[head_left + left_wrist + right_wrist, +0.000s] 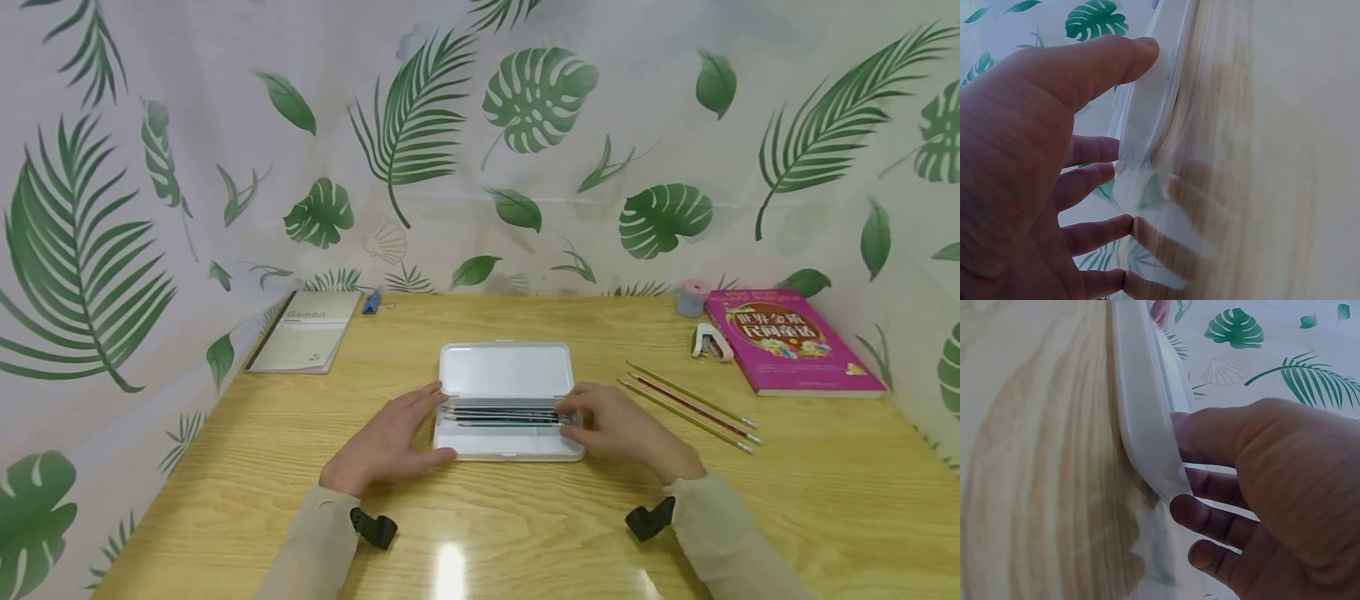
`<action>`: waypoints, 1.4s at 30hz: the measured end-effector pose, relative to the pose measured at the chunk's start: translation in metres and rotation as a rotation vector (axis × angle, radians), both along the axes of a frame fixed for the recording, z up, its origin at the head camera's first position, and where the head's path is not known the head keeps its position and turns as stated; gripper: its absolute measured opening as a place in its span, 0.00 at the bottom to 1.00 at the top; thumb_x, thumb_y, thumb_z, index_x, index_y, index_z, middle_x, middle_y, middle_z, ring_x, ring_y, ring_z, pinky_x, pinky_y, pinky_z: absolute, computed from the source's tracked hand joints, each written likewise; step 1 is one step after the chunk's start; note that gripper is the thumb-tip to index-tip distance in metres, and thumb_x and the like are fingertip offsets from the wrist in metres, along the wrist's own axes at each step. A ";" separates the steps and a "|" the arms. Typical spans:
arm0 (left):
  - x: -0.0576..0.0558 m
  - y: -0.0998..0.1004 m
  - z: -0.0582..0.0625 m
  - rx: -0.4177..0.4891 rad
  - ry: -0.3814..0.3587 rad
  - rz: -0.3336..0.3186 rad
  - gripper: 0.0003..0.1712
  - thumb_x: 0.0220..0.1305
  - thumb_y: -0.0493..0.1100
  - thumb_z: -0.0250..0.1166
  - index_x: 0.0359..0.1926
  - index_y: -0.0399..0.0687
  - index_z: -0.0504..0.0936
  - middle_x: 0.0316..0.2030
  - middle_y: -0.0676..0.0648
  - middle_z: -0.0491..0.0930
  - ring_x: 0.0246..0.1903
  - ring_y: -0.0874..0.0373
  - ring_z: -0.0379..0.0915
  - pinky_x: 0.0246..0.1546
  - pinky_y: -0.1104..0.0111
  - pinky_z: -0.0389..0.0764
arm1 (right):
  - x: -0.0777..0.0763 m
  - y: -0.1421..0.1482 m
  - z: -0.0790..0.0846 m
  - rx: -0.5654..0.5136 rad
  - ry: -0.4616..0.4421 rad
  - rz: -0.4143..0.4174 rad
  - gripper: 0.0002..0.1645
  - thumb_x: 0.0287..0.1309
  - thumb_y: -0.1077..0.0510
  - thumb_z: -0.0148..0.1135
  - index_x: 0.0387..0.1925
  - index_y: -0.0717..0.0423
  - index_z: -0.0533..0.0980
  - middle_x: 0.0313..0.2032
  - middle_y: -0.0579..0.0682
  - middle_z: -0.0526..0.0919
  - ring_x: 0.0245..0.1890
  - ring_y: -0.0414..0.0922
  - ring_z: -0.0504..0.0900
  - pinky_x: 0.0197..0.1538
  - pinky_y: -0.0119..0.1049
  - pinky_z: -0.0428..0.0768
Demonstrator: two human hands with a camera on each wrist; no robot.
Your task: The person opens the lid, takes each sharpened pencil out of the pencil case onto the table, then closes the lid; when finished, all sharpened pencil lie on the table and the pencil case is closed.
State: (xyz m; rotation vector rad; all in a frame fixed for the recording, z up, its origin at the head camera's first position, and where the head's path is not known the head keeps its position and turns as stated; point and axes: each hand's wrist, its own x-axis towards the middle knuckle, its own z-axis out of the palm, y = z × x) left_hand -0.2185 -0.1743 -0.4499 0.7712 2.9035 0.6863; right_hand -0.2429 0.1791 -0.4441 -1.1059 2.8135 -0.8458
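A white pencil case (487,446) lies on the table with its lid (505,371) raised toward the back. Several dark pencils (498,415) lie lengthwise inside it. My left hand (390,442) steadies the case's left end, fingers spread along the side and thumb at the front corner; in the left wrist view the thumb (1144,59) reaches the white wall. My right hand (618,425) reaches over the right end, index finger and thumb curled around the pencils' ends. The right wrist view shows that thumb crossing the rim, its tip partly hidden, with other fingers (1191,512) outside the case.
Three more pencils (697,400) lie to the right of the case. Farther right are a pink book (795,367), a white stapler-like item (711,342) and a pink-and-grey cylinder (692,297). A notebook (303,342) and a blue binder clip (372,302) lie at back left.
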 end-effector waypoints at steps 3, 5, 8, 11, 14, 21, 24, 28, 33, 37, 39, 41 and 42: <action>0.001 0.000 0.001 0.002 -0.007 0.003 0.49 0.60 0.66 0.66 0.75 0.49 0.63 0.76 0.48 0.55 0.73 0.47 0.54 0.71 0.51 0.60 | -0.001 -0.001 -0.002 0.000 -0.006 0.000 0.12 0.62 0.60 0.68 0.47 0.59 0.84 0.41 0.49 0.81 0.27 0.33 0.71 0.30 0.30 0.76; 0.001 0.000 0.001 0.003 -0.011 0.003 0.49 0.60 0.66 0.66 0.75 0.49 0.63 0.76 0.48 0.55 0.73 0.47 0.54 0.71 0.51 0.60 | -0.001 -0.001 -0.003 0.005 -0.005 0.001 0.13 0.62 0.60 0.67 0.47 0.60 0.84 0.41 0.49 0.81 0.27 0.33 0.71 0.30 0.30 0.75; 0.001 0.000 0.001 0.002 -0.012 0.002 0.49 0.60 0.66 0.66 0.75 0.49 0.62 0.76 0.48 0.55 0.73 0.47 0.54 0.71 0.51 0.60 | -0.001 -0.001 -0.003 0.010 -0.003 0.004 0.14 0.63 0.61 0.67 0.48 0.62 0.84 0.41 0.49 0.80 0.28 0.34 0.70 0.30 0.30 0.74; 0.000 0.000 0.001 0.002 -0.007 -0.002 0.49 0.60 0.66 0.66 0.75 0.49 0.62 0.76 0.48 0.55 0.73 0.47 0.54 0.71 0.51 0.60 | -0.001 -0.001 -0.002 0.014 0.005 0.008 0.14 0.63 0.62 0.66 0.49 0.63 0.84 0.41 0.50 0.79 0.29 0.35 0.70 0.32 0.30 0.74; -0.001 0.000 0.001 -0.001 -0.004 -0.004 0.49 0.61 0.66 0.66 0.75 0.49 0.62 0.76 0.48 0.54 0.73 0.47 0.53 0.71 0.52 0.59 | 0.000 -0.001 -0.001 0.020 0.011 0.013 0.13 0.64 0.62 0.65 0.48 0.62 0.84 0.41 0.50 0.79 0.30 0.36 0.71 0.32 0.30 0.74; -0.001 0.001 0.001 -0.004 -0.007 0.001 0.49 0.60 0.66 0.66 0.75 0.50 0.62 0.76 0.49 0.55 0.73 0.48 0.53 0.71 0.52 0.59 | 0.002 -0.002 0.000 0.015 0.000 0.001 0.10 0.64 0.62 0.64 0.45 0.59 0.84 0.40 0.49 0.79 0.34 0.39 0.74 0.36 0.33 0.76; -0.001 0.002 0.001 0.000 -0.003 0.004 0.49 0.60 0.66 0.67 0.75 0.50 0.63 0.76 0.49 0.55 0.73 0.48 0.54 0.71 0.52 0.60 | 0.003 -0.002 0.000 0.014 -0.010 -0.012 0.08 0.64 0.62 0.64 0.43 0.56 0.84 0.40 0.47 0.79 0.34 0.39 0.74 0.37 0.34 0.77; -0.001 0.002 0.000 0.005 -0.001 0.008 0.49 0.59 0.65 0.68 0.75 0.50 0.63 0.76 0.49 0.56 0.72 0.48 0.55 0.71 0.53 0.60 | 0.003 -0.002 0.000 0.015 -0.035 -0.028 0.07 0.65 0.60 0.64 0.43 0.54 0.83 0.37 0.44 0.78 0.32 0.37 0.73 0.35 0.33 0.76; -0.001 0.002 0.000 0.005 -0.001 0.008 0.49 0.59 0.65 0.68 0.75 0.50 0.63 0.76 0.48 0.56 0.72 0.48 0.55 0.71 0.53 0.60 | 0.003 -0.003 0.000 0.004 -0.045 -0.045 0.04 0.64 0.60 0.65 0.40 0.53 0.82 0.32 0.40 0.76 0.28 0.35 0.71 0.31 0.31 0.74; -0.001 0.002 0.000 0.003 -0.002 0.006 0.49 0.59 0.65 0.68 0.75 0.50 0.63 0.76 0.48 0.56 0.72 0.47 0.54 0.71 0.52 0.60 | 0.003 -0.003 0.001 -0.010 -0.043 -0.057 0.02 0.63 0.59 0.67 0.37 0.53 0.82 0.31 0.39 0.76 0.27 0.35 0.71 0.30 0.31 0.74; 0.000 0.001 0.000 0.003 -0.005 0.006 0.49 0.59 0.65 0.68 0.75 0.49 0.63 0.76 0.48 0.56 0.72 0.47 0.54 0.71 0.52 0.60 | 0.004 -0.003 0.000 -0.016 -0.052 -0.063 0.03 0.63 0.58 0.67 0.36 0.53 0.83 0.31 0.39 0.76 0.27 0.35 0.71 0.30 0.31 0.74; 0.000 0.001 0.000 0.004 -0.007 0.005 0.49 0.59 0.65 0.68 0.75 0.49 0.63 0.76 0.48 0.56 0.72 0.47 0.54 0.71 0.52 0.60 | 0.004 -0.004 0.000 -0.019 -0.058 -0.066 0.03 0.63 0.57 0.67 0.36 0.52 0.83 0.31 0.39 0.76 0.27 0.36 0.71 0.30 0.31 0.74; 0.000 0.001 0.000 0.004 -0.006 0.005 0.49 0.59 0.65 0.68 0.74 0.49 0.64 0.76 0.48 0.56 0.72 0.47 0.54 0.70 0.52 0.60 | 0.004 -0.004 0.000 -0.020 -0.057 -0.066 0.03 0.63 0.57 0.67 0.35 0.52 0.84 0.31 0.39 0.76 0.28 0.36 0.72 0.30 0.31 0.74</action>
